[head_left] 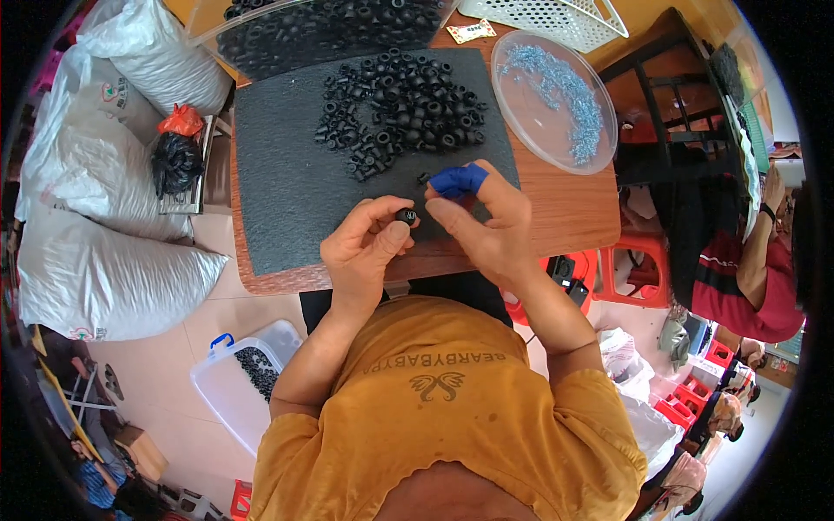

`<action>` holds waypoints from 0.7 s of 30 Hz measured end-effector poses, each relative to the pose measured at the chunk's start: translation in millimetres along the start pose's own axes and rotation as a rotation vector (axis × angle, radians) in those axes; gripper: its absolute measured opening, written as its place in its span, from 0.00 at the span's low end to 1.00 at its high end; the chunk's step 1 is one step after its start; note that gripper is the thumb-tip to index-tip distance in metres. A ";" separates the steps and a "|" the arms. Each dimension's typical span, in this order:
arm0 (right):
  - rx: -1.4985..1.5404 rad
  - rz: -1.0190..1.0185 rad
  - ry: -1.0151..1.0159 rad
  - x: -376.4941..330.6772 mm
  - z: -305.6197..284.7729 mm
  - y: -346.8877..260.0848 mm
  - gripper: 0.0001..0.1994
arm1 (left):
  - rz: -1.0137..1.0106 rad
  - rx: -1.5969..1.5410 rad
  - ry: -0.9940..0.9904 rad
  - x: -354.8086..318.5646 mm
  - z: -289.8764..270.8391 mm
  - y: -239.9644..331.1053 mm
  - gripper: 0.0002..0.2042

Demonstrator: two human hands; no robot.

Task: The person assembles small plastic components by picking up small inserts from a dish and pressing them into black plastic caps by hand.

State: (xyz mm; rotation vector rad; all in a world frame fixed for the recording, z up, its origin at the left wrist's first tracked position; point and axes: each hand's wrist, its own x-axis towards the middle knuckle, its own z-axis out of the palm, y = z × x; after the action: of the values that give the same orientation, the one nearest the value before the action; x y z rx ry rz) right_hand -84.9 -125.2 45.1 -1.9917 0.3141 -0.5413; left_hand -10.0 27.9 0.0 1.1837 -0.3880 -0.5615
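My left hand [367, 252] pinches a small black ring-like part [406, 216] between thumb and fingertips, above the near part of a dark grey mat [278, 174]. Close by on the right, my right hand [491, 221] has its thumb and forefinger curled toward each other; blue wrapping [459, 181] covers the finger. Whatever lies between those fingers is too hidden to make out. A tiny dark piece [424, 178] shows beside the blue fingertip; whether it is touched, I cannot tell. Beyond both hands lies a heap of black hollow parts [426, 104], with smaller black pieces [347, 122] at its left.
A clear bin of black parts [330, 39] stands at the table's far edge. A round clear tray [539, 130] with small light-blue pieces sits at the right, near a white basket [556, 22]. White sacks [113, 278] stack up leftward; a plastic box [221, 382] is on the floor.
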 end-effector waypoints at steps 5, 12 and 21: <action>0.019 0.038 0.001 -5.8 9.3 -2.6 0.08 | 0.225 0.334 0.013 3.3 2.8 2.2 0.11; 0.111 0.135 0.037 -10.5 12.1 1.8 0.07 | 0.520 0.711 -0.012 11.0 8.0 6.9 0.10; 0.063 0.117 0.112 -11.5 14.2 5.1 0.06 | 0.619 0.814 -0.020 13.8 14.2 6.1 0.09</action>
State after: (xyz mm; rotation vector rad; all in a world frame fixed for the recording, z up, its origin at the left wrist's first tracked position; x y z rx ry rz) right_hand -87.8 -111.6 32.2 -1.8736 0.4737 -0.5820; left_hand -5.7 10.5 10.5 1.7203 -1.0147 0.1622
